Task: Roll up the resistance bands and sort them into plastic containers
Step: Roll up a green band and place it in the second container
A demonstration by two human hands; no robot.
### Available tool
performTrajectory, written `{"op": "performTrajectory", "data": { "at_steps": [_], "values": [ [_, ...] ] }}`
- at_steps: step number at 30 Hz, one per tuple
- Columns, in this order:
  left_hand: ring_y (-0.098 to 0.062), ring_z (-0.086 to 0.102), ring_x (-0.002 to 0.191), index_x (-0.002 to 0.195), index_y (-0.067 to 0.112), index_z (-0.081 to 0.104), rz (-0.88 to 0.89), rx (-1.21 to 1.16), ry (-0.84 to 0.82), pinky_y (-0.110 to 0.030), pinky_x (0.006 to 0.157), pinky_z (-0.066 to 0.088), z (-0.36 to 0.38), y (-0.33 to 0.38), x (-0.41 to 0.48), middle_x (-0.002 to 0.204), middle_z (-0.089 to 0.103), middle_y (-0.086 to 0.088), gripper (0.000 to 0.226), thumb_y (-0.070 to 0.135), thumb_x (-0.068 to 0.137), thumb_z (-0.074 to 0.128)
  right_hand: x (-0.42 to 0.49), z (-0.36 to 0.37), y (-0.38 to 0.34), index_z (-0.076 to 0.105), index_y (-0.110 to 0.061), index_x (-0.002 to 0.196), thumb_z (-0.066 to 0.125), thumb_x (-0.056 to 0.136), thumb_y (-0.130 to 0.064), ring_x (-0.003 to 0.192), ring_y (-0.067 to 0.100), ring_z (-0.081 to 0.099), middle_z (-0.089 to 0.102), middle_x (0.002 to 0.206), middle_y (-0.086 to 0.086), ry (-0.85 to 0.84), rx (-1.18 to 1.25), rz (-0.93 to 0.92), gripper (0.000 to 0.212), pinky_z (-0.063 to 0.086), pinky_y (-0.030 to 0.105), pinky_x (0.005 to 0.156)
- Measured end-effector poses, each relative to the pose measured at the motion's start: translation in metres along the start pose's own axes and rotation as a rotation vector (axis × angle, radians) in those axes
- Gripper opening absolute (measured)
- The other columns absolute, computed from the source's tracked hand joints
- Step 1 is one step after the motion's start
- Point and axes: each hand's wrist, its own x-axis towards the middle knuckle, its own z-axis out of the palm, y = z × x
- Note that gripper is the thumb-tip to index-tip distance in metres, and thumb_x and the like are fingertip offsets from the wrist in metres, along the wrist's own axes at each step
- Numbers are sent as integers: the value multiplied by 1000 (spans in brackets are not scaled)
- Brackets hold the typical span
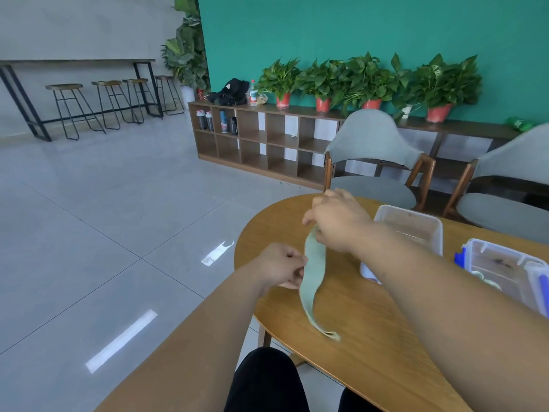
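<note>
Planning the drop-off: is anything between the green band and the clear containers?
Nothing loose shows. The left hand and right hand hold the band left of the containers; only the right forearm crosses that gap.

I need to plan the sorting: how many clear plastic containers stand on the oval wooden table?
2. One clear plastic container stands just beyond the right forearm; the second container, with blue latches, stands nearer, at the picture's right edge. The forearm may hide more.

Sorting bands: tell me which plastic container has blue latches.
The far-right container; the other container, nearer the right hand, shows none.
</note>
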Motion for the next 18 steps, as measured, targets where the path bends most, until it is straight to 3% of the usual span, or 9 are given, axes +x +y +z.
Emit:
{"op": "performTrajectory", "data": {
  "at_steps": [2, 5, 7, 9, 12, 16, 18],
  "values": [
    [-24, 75, 78, 100, 4, 70, -97, 59, 125, -39, 79, 67, 1, -18, 9, 90, 74, -12, 16, 16, 105, 60, -3, 22, -9, 65, -41, 133, 60, 97, -23, 126, 23, 45, 57, 129, -6, 63, 67, 39, 40, 39, 43, 112],
    [-24, 65, 67, 76, 11, 57, -91, 391, 281, -36, 67, 64, -4, -32, 20, 75, 61, -7, 23, 14, 99, 57, -10, 60, -16, 66, -34, 132, 56, 97, -19, 119, 22, 48, 57, 126, -5, 115, 214, 131, 39, 49, 40, 94],
    [-18, 50, 58, 66, 14, 46, -90, 572, 342, -28, 52, 47, -4, -31, 23, 66, 49, -1, 32, 13, 97, 55, -15, 80, -20, 69, -30, 128, 55, 97, -17, 115, 24, 53, 57, 121, -2, 142, 309, 230, 36, 52, 36, 84],
    [-15, 48, 58, 69, 14, 46, -82, 662, 366, -24, 47, 35, -2, -28, 25, 69, 51, -1, 29, 15, 96, 55, -17, 95, -25, 71, -28, 123, 53, 98, -19, 109, 26, 59, 59, 117, 0, 138, 387, 323, 31, 49, 33, 75],
    [-16, 55, 69, 82, 15, 54, -77, 715, 380, -25, 48, 35, 1, -28, 30, 84, 61, -4, 15, 16, 97, 56, -16, 111, -33, 68, -25, 126, 54, 100, -24, 108, 27, 64, 65, 122, 3, 38, 495, 389, 30, 52, 33, 80],
    [-13, 43, 57, 70, 16, 43, -72, 630, 392, -22, 44, 30, 5, -29, 34, 71, 48, 0, 29, 8, 94, 56, -14, 131, -44, 63, -20, 140, 56, 99, -25, 122, 25, 61, 65, 135, 4, -34, 687, 425, 41, 52, 34, 94],
    [-16, 46, 57, 70, 12, 46, -83, 567, 380, -24, 45, 35, 10, -26, 35, 70, 52, -4, 25, 5, 92, 56, -11, 131, -45, 59, -16, 144, 53, 100, -21, 128, 27, 58, 63, 140, 6, -34, 736, 445, 45, 50, 36, 101]
  ]
}}
